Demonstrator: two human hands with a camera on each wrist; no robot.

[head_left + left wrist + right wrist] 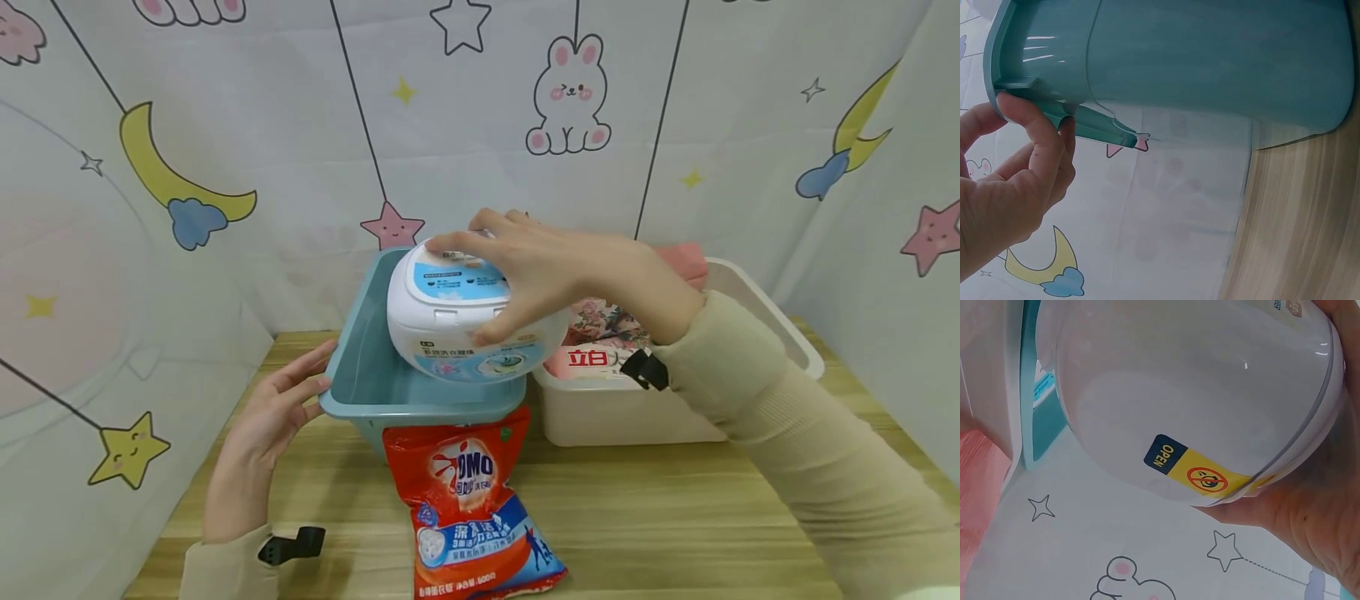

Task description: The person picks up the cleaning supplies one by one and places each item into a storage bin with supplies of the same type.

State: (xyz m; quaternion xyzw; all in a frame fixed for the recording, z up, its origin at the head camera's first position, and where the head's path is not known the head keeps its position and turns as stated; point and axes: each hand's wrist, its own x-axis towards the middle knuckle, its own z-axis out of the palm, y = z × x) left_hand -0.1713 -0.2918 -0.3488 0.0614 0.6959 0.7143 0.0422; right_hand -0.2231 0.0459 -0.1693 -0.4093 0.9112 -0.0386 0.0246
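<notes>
My right hand grips a white tub of laundry pods by its lid and side, fingers spread across the top. The tub is tilted over the teal plastic basin and overlaps its right side. A yellow and dark blue "OPEN" sticker shows on the tub in the right wrist view. At the basin's left front corner, my left hand pinches the rim, its fingers bent around the edge in the left wrist view. Part of the basin's inside is hidden behind the tub.
A red OMO laundry powder bag lies in front of the basin on the wooden table. To the right stands a white bin filled with packages, including a pink pack. A patterned curtain hangs behind and at both sides.
</notes>
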